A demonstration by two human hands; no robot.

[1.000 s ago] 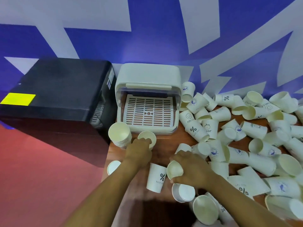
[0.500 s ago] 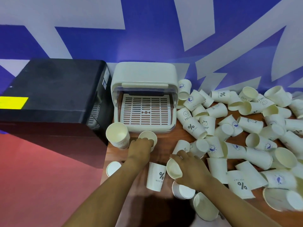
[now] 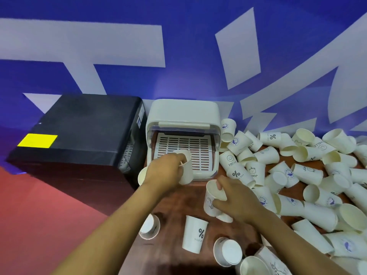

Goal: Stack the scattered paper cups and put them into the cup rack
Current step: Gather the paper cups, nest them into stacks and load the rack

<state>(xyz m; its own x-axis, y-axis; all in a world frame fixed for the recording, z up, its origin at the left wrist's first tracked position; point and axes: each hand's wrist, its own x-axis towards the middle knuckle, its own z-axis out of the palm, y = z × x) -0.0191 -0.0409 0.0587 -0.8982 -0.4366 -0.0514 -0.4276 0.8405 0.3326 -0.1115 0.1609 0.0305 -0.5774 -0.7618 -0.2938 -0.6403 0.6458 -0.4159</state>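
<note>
- Cup rack [image 3: 183,112] stands open at the surface's [image 3: 178,207] back edge
- Scattered cups [image 3: 306,173] lie right of it
- Your left hand [image 3: 165,171] grips a cup [image 3: 185,167] before the rack
- Your right hand [image 3: 236,199] grips another cup [image 3: 211,197]

Matt paper cups [image 3: 306,172], glossy plastic rack [image 3: 183,114], wooden table [image 3: 174,203].

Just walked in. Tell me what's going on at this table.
A person is tidying scattered paper cups on a wooden table. Their left hand grips a cup in front of the open white cup rack, whose slatted tray looks bare of cups. Their right hand holds another cup, thumb hooked inside its rim. A stack of cups sits partly hidden behind the left wrist. Most cups lie loose to the right, and a few stand near the front edge.
</note>
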